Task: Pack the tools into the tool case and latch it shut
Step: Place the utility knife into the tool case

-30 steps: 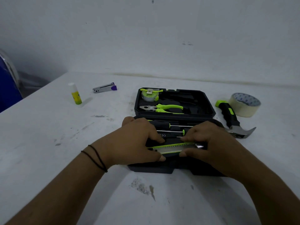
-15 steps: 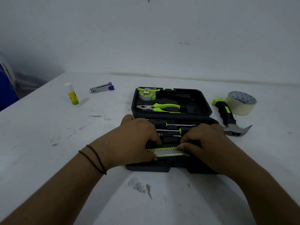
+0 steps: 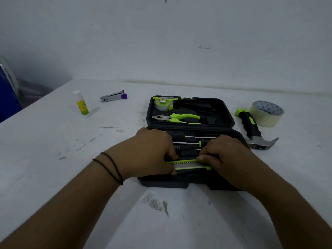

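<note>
A black tool case (image 3: pixel 228 114) lies open on the white table. Its far half holds a green tape measure (image 3: pixel 163 103) and green-handled pliers (image 3: pixel 177 118). The near half holds screwdrivers (image 3: pixel 190 137). A green and black utility knife (image 3: pixel 188 164) lies across the near half's front slot. My left hand (image 3: pixel 149 151) grips its left end, and my right hand (image 3: pixel 226 155) presses its right end with the fingers. A hammer (image 3: pixel 253 131) with a green and black handle lies on the table to the right of the case.
A roll of clear tape (image 3: pixel 266 113) stands behind the hammer. A glue stick (image 3: pixel 81 103) and a purple-tipped stapler (image 3: pixel 114 96) sit at the far left. A blue object (image 3: pixel 7 94) is past the table's left edge. A wall runs behind the table.
The utility knife has sunk lower into the near half, its metal right tip now hidden under my right hand. Both hands stay on it.
</note>
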